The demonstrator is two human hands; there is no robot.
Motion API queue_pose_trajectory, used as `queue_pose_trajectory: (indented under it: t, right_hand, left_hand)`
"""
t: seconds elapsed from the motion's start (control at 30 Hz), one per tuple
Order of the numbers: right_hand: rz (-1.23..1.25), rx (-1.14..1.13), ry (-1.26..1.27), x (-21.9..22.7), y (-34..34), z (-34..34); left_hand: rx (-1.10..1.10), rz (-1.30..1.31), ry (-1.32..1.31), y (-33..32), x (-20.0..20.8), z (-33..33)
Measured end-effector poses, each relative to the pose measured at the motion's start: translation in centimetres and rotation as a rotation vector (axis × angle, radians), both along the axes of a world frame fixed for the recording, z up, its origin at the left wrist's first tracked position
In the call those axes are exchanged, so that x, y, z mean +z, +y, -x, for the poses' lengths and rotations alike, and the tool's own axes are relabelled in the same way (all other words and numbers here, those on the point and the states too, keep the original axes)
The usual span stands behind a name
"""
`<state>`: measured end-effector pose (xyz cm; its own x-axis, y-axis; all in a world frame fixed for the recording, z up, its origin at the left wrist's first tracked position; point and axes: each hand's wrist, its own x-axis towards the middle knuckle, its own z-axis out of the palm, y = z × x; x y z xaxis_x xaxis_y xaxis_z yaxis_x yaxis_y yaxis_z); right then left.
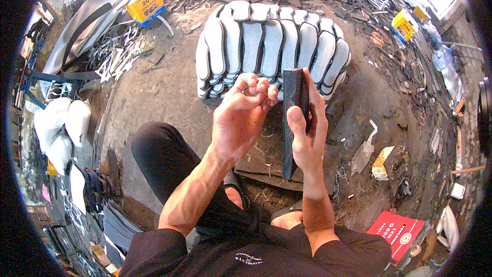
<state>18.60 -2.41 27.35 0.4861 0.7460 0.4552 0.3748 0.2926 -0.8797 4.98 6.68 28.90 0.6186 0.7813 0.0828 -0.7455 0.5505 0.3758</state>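
Observation:
My right hand (309, 141) grips a long black slab (289, 138) held upright on its narrow side, thumb on the near face and fingers behind it. What the slab is made of is hard to tell. To its left, my left hand (238, 118) is turned palm up with its fingers curled in, and no object shows in it. Just beyond both hands lies a wide pile of shoe soles (271, 46), pale grey-blue on top with dark edges, set side by side in overlapping layers. The slab's upper end overlaps the pile's near edge in view.
Yellow-and-blue boxes (146, 6) stand far left and far right. Dark scraps (379, 36) litter the floor at right. White bags (61, 123) and stacked dark sheets (120, 228) lie left. A red box (395, 233) sits near right, by a torn yellow packet (382, 164).

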Motion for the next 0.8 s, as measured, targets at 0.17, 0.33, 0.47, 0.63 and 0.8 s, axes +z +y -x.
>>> queue_pose_trajectory:
  t: [0.17, 0.33, 0.47, 0.63, 0.8]
  right_hand:
    - [-0.034, -0.001, -0.047, 0.6, -0.1, -0.7]
    - [0.050, -0.151, -0.369, 0.7, -0.2, -1.9]
    - [0.115, -0.243, -0.436, 0.3, 0.1, -2.1]
    - [-0.041, -0.292, -0.487, -2.3, 0.7, -1.0]
    - [0.028, -0.267, -0.269, -4.9, 1.1, -2.8]
  left_hand:
    - [0.214, -0.426, 0.273, -0.6, -1.1, -1.0]
    - [0.353, -0.758, 0.686, -2.0, -0.8, -0.9]
    - [0.273, -0.892, 0.993, -3.7, -1.1, -0.8]
    - [0.290, -0.331, 0.550, -0.9, -1.0, 0.5]
    - [0.279, -0.199, 0.455, 1.1, 0.8, 1.2]
